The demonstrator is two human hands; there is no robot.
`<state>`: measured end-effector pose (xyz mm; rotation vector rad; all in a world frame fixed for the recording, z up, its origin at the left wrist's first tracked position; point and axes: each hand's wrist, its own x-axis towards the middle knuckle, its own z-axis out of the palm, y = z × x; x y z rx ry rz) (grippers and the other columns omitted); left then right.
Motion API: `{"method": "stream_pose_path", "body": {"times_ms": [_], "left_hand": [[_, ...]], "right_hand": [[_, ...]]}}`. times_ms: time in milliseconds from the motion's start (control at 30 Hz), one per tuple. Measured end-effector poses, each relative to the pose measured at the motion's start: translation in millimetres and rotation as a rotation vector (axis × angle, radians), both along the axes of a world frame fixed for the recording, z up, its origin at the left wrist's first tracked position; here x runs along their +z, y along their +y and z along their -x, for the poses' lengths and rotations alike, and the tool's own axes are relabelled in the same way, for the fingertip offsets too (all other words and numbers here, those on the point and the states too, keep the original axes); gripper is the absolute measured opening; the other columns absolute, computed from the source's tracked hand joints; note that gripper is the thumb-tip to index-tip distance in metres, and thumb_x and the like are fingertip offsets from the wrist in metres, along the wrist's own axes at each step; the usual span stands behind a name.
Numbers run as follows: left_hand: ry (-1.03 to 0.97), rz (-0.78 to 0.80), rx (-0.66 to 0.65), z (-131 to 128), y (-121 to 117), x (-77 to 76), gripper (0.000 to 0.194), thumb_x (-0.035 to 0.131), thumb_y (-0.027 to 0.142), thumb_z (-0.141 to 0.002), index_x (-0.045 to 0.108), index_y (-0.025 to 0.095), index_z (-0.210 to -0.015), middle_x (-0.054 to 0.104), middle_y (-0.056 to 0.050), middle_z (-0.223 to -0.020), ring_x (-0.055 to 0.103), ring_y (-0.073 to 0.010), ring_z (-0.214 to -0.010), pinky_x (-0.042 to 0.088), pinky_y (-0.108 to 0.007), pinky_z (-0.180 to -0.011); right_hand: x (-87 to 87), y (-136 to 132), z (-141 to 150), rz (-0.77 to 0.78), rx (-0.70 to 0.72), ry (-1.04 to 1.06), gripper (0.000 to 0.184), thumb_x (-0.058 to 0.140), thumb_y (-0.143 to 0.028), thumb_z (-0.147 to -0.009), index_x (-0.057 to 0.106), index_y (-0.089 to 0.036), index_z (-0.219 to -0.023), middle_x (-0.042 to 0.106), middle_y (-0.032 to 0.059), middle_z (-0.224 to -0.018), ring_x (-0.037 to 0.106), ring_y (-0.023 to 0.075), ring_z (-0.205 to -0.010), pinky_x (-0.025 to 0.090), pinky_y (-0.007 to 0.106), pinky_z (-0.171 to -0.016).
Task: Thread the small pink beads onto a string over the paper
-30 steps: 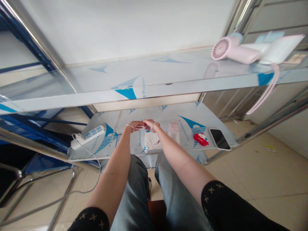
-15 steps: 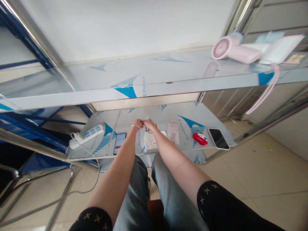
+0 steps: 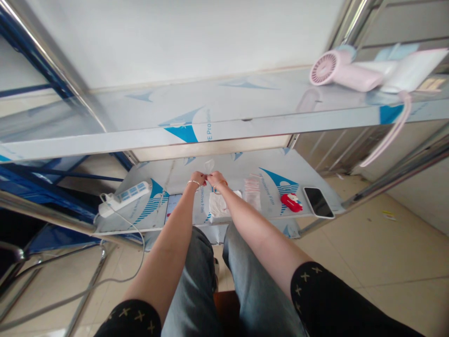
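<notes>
Two bare hands meet low over the lower shelf (image 3: pixel 250 163); the left hand (image 3: pixel 198 178) and the right hand (image 3: pixel 216 179) have their fingers curled in, tip to tip, so that the two make one grip, which appears to be pinching one clear plastic piece (image 3: pixel 209 164); this piece stands out on the far side of the grip, its exact shape too faint to tell; nearer the body than the grip and slightly right sits one white box (image 3: pixel 220 214), with crumpled white material (image 3: pixel 218 203) at its top, partly hidden by the right forearm; right of the grip lies one clear packet (image 3: pixel 253 201), with pink-striped pieces (image 3: pixel 251 184) at its far end, too small to count; farther right come one red case (image 3: pixel 291 202) and one dark-screened phone (image 3: pixel 318 202); left of the grip and nearer the body is a second phone (image 3: pixel 172 203), partly covered by the left forearm; farther left lies one white power strip (image 3: pixel 128 196), with one cable (image 3: pixel 143 248) running down; on the upper shelf (image 3: pixel 140 117), well right of the grip, rests one pink fan (image 3: pixel 361 78), one strap (image 3: pixel 391 133) hanging near it
</notes>
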<state>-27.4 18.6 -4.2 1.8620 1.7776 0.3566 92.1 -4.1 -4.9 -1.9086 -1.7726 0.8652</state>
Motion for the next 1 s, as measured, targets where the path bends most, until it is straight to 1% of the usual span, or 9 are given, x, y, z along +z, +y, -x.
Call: {"method": "stream_pose_path", "body": {"times_ms": [167, 300, 367, 467, 567, 667, 767, 833, 1000], "left_hand": [[-0.020, -0.001, 0.078, 9.6, -1.9, 1.1, 0.033, 0.052, 0.027, -0.088, 0.074, 0.013, -0.068, 0.072, -0.008, -0.065, 0.069, -0.0191, -0.074, 0.051, -0.024, -0.073], [-0.114, 0.030, 0.132, 16.6, -0.4, -4.6, 0.030, 0.055, 0.030, -0.089, 0.074, 0.012, -0.074, 0.073, -0.007, -0.067, 0.068, -0.0168, -0.070, 0.050, -0.023, -0.070], [-0.137, 0.058, 0.167, 21.7, 1.2, -10.2, 0.030, 0.057, 0.031, -0.089, 0.071, 0.012, -0.071, 0.071, -0.007, -0.065, 0.067, -0.0160, -0.068, 0.049, -0.022, -0.069], [-0.165, 0.135, 0.212, 30.6, 4.6, -20.0, 0.030, 0.060, 0.031, -0.088, 0.066, 0.014, -0.063, 0.068, -0.005, -0.059, 0.065, -0.0153, -0.065, 0.049, -0.021, -0.066], [-0.140, 0.176, 0.202, 36.5, 8.7, -28.7, 0.033, 0.059, 0.032, -0.088, 0.064, 0.016, -0.060, 0.067, -0.004, -0.058, 0.066, -0.0150, -0.066, 0.049, -0.021, -0.066], [-0.032, 0.199, 0.169, 37.1, 12.2, -35.6, 0.035, 0.058, 0.035, -0.088, 0.064, 0.016, -0.058, 0.069, -0.006, -0.062, 0.067, -0.0158, -0.068, 0.049, -0.022, -0.068], [0.040, 0.237, 0.180, 35.2, 13.3, -41.2, 0.033, 0.060, 0.036, -0.085, 0.065, 0.016, -0.059, 0.071, -0.007, -0.067, 0.068, -0.0174, -0.072, 0.049, -0.022, -0.067], [0.031, 0.251, 0.213, 34.9, 12.6, -43.7, 0.031, 0.062, 0.037, -0.083, 0.065, 0.017, -0.060, 0.073, -0.008, -0.071, 0.069, -0.0182, -0.074, 0.048, -0.021, -0.064], [0.047, 0.441, 0.274, 38.3, 8.2, -42.7, 0.028, 0.066, 0.043, -0.080, 0.065, 0.019, -0.065, 0.074, -0.009, -0.074, 0.069, -0.0215, -0.073, 0.047, -0.023, -0.057]], "right_hand": [[10.5, -5.0, 3.0, 0.020, -0.003, -0.007, 0.047, 0.035, -0.041, -0.100, 0.071, -0.015, -0.114, 0.067, 0.0143, -0.120, 0.062, 0.0228, -0.114, 0.046, 0.022, -0.082], [8.7, -3.4, 4.5, 0.068, -0.032, 0.021, 0.051, 0.030, -0.043, -0.102, 0.067, -0.012, -0.119, 0.064, 0.0170, -0.124, 0.060, 0.0253, -0.118, 0.046, 0.026, -0.088], [5.2, -1.2, 5.5, 0.093, -0.043, 0.043, 0.046, 0.037, -0.041, -0.100, 0.069, -0.012, -0.114, 0.066, 0.0160, -0.120, 0.062, 0.0246, -0.115, 0.046, 0.026, -0.087], [-1.2, 3.2, 6.6, 0.113, -0.041, 0.039, 0.032, 0.054, -0.037, -0.093, 0.072, -0.014, -0.104, 0.069, 0.0136, -0.112, 0.064, 0.0224, -0.108, 0.046, 0.021, -0.079], [-9.3, 8.0, 6.7, 0.086, -0.054, 0.022, 0.027, 0.064, -0.035, -0.087, 0.073, -0.013, -0.099, 0.072, 0.0134, -0.102, 0.067, 0.0209, -0.099, 0.046, 0.019, -0.070], [-20.7, 11.5, 5.3, 0.089, -0.066, 0.031, 0.024, 0.068, -0.031, -0.084, 0.074, -0.013, -0.099, 0.073, 0.0133, -0.092, 0.068, 0.0196, -0.092, 0.045, 0.018, -0.066], [-33.3, 13.5, 3.9, 0.131, -0.028, 0.049, 0.022, 0.067, -0.030, -0.086, 0.073, -0.013, -0.096, 0.072, 0.0119, -0.093, 0.067, 0.0175, -0.090, 0.044, 0.016, -0.063], [-39.5, 14.1, 4.4, 0.171, 0.013, 0.048, 0.023, 0.065, -0.033, -0.088, 0.073, -0.013, -0.093, 0.072, 0.0101, -0.093, 0.067, 0.0156, -0.086, 0.042, 0.016, -0.061], [-42.5, 13.4, 10.0, 0.271, 0.070, 0.004, 0.028, 0.067, -0.037, -0.087, 0.070, -0.010, -0.080, 0.067, 0.0079, -0.073, 0.064, 0.0155, -0.075, 0.043, 0.018, -0.058]]}}
